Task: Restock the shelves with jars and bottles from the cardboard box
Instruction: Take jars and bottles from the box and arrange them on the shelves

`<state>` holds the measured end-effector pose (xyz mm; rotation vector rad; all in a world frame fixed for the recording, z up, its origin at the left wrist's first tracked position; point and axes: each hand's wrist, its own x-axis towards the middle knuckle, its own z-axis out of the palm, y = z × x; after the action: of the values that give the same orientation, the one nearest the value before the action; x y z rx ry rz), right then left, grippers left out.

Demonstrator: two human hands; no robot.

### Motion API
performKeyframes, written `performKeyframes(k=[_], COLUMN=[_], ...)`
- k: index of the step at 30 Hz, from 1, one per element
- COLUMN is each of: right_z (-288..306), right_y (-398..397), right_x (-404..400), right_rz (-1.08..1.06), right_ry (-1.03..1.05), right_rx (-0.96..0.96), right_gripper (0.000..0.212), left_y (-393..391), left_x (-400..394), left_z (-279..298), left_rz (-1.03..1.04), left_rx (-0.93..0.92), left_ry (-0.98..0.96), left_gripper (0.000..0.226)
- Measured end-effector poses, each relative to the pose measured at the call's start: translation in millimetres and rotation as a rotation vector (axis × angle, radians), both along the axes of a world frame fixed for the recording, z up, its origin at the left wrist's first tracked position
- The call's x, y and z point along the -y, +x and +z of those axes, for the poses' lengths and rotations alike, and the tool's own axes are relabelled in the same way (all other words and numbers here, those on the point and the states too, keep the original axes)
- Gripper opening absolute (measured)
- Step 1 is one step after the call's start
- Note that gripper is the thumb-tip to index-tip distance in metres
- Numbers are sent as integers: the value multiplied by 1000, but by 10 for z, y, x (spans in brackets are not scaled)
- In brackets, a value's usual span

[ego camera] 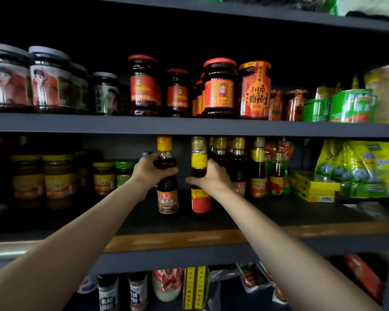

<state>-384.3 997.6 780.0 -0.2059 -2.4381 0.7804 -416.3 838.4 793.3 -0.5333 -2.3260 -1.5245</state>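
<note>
Placing two bottles on the middle shelf [189, 221], both upright near its centre, well apart from the front edge. Left hand [152, 170] wrapped round the shoulder of the sesame oil bottle [167, 187]: dark glass, orange cap, brown label. Right hand [211, 178] gripping the red-labelled bottle [200, 194], yellow neck band, at 3 o'clock of the first. Next, likely: seating both in line with the bottle row [238, 164] at 3 o'clock, then letting go without tipping either.

left hand [149, 170] gripping bottle [167, 176], right hand [213, 176] likewise
</note>
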Motion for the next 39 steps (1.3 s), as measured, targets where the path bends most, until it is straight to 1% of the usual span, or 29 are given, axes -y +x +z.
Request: performKeyframes(k=[3,5,7,8,11,14,16,18,20,22,25,29,31,33,34,35,37,39], right_z=[-59,-44,-4,24,65,77,85,83,57,16,-46,-107,-127,-138,-143,-156,-197,-224], right_y=[-14,42,108,180,368,500,550,616,667,700,714,778,785,742,701,651,564,522], right_x=[-66,-89,-156,-206,-472,-845,-1102,-1297,-1407,-1440,-1433,-1414,-1449,-1494,-1512,-1533,-1561,-1574], right_rz=[2,22,45,71,122,43,-7,-3,33,80,141,109,80,49,-3,-84,-260,-304], right_ry=[-147,-202,-191,-183,-127,-113,-185,-265,-304,-362,-434,-286,-296,-326,-302,-253,-157,-121], right_rx=[62,47,19,15,39,29,39,79,113,109,112,164,169,171,156,145,113,107], right_gripper=[60,49,38,37,44,46,50,51,48,53,56,70,67,58,55,56,71,87], left_y=[-47,-43,-10,10,92,165,183,175,163,162,149,114,96,83,81,75,63,62], left_x=[-52,-114,-174,-213,-370,-557,-674,-775,-851,-907,-950,-1008,-1060,-1124,-1158,-1195,-1259,-1293], left_z=[6,5,7,5,3,13,19,9,-10,-22,-27,-34,-40,-43,-44,-46,-46,-43], left_rz=[3,10,-22,-58,-149,-217,-234,-241,-239,-235,-230,-224,-228,-227,-223,-212,-176,-161], left_rx=[4,9,20,23,22,17,15,17,11,6,8,13,8,0,-5,-12,-31,-46], left_ry=[2,13,41,51,54,53,64,73,69,64,72,66,53,46,41,31,-4,-36], left_gripper=[45,39,34,33,34,34,39,43,48,51,50,50,51,50,50,51,59,64])
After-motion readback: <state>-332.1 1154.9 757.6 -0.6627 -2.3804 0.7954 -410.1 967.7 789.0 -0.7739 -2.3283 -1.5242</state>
